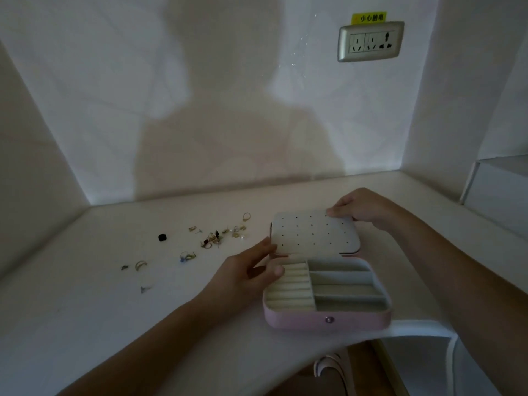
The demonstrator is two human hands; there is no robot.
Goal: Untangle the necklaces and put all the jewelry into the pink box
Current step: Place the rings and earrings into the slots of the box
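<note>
- Right grip [360, 208] pinches the perforated lid panel [311, 232] at its far corner.
- Left grip [248, 270], fingers relaxed, touches its left edge.
- Pink box [328, 320] open on the counter [114, 310]; jewelry [213, 238] scattered to its left.

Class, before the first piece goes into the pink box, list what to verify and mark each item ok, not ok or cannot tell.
1. The pink box stands open: ok.
2. Its compartments hold nothing yet: ok.
3. The jewelry lies on the table, left of the box: ok.
4. Necklaces untangled: cannot tell, too fine to make out.
5. A hand free to pick: not ok; the left hand touches the lid edge, the right hand pinches its far corner.
</note>
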